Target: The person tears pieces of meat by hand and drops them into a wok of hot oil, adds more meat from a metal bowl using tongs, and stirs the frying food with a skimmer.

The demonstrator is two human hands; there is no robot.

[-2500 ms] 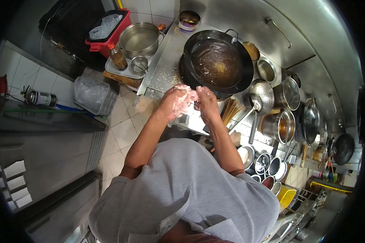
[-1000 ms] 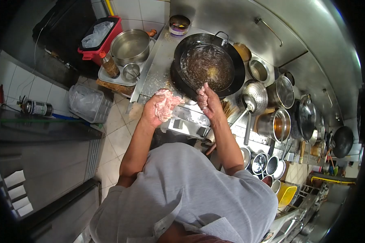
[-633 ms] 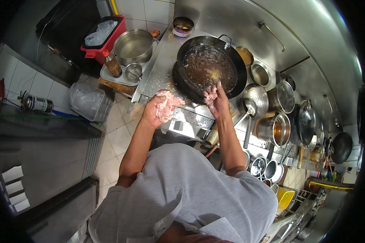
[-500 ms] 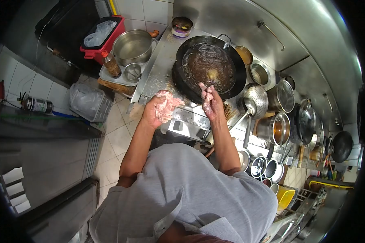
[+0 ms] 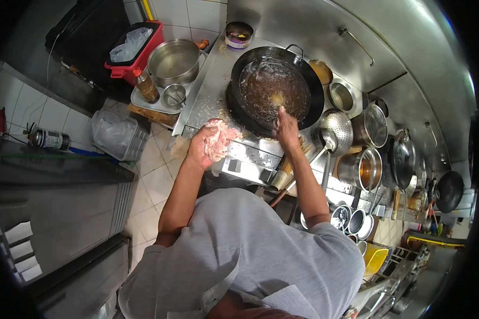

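Note:
My left hand [image 5: 201, 147] is closed round a lump of pale pink raw meat paste [image 5: 219, 141], left of the wok and in front of the stove. Over the near rim of the wok is my right hand [image 5: 287, 130], its back turned up and its fingers curled inward; anything between them is hidden. The black wok [image 5: 315, 109] holds dark, bubbling oil [image 5: 266, 80]. One golden piece [image 5: 277, 100] floats in the oil, just beyond my right fingertips.
Right of the wok rest a perforated skimmer [image 5: 339, 126] and several metal pots [image 5: 368, 127]. A bamboo brush [image 5: 285, 170] lies below my right wrist. On the left, a tray [image 5: 167, 108] carries a sauce bottle [image 5: 146, 87], a small cup [image 5: 174, 94] and a large pot [image 5: 174, 61].
My right hand has turned from palm up with fingers apart to back up with fingers curled, shifting slightly right. My left hand has stayed in place with the meat paste.

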